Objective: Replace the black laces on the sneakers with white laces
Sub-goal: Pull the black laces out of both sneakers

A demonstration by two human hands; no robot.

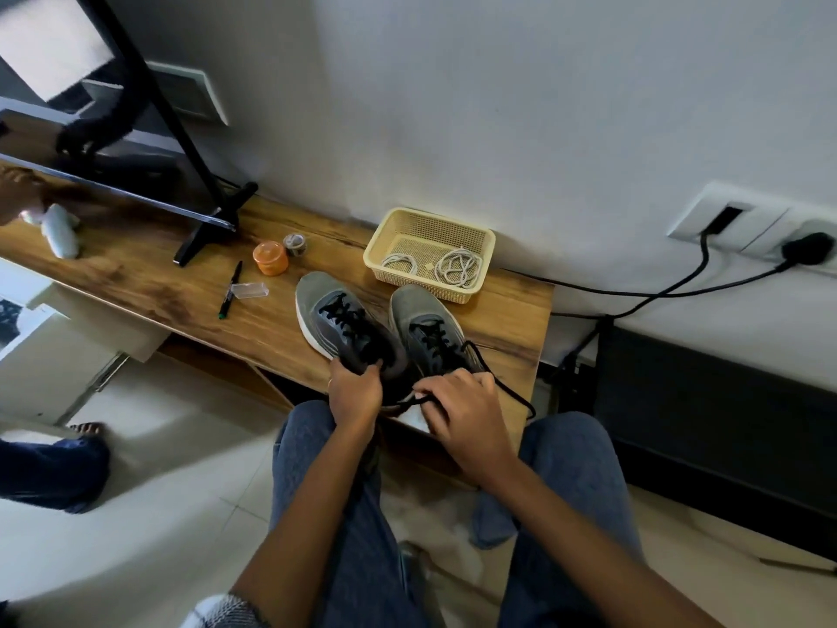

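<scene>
1. The two grey sneakers sit side by side at the near end of the wooden shelf [190,283], toes pointing away from the person and heels at the near edge. The left sneaker [337,321] and the right sneaker [428,326] are both threaded with black laces.
2. The left hand [355,389] is curled around the heel and collar of the left sneaker, bracing it.
3. The right hand [462,407] is beside the left hand, at the right sneaker's heel, fingers bent and pinching a loose black lace [507,387]. From the fingers, the lace trails off to the right and loops over the shelf edge.
4. The white laces [457,265] lie coiled in the yellow basket [430,219], just beyond the sneakers' toes, against the wall.
5. Each sneaker's long axis runs straight away from the hands, so the rows of eyelets climb away from the heels toward the basket. The right hand, already on the free lace, looks best placed to work it out eyelet by eyelet.
6. Judged from this, the task is at its start: no white lace is on either sneaker.
7. Left of the sneakers lie a pen [230,290], a clear case [249,291] and an orange jar [270,258].
</scene>
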